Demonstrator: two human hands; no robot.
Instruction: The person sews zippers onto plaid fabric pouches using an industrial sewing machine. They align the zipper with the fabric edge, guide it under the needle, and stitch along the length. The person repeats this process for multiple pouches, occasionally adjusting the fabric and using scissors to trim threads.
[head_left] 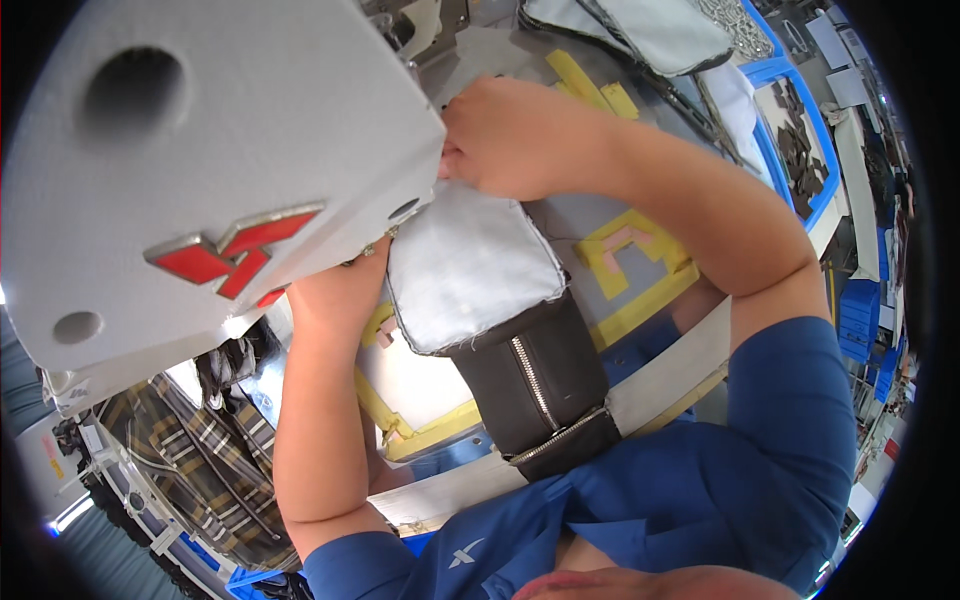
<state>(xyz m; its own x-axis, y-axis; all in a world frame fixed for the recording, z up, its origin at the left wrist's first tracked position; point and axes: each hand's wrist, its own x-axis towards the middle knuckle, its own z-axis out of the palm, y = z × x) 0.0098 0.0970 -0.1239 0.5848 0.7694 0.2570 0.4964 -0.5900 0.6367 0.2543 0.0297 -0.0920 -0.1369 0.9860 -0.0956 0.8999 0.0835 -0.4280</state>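
Bordering fray-edged, round-cornered white fabric (475, 265): left hand (345, 287), right hand (512, 138).

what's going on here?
A person has both hands at a machine. The right hand is by the far edge of a white panel, the left hand by its left edge; the machine partly hides their fingers, so their grip can't be told. A black piece with a zip extends from the panel's near edge toward the person.
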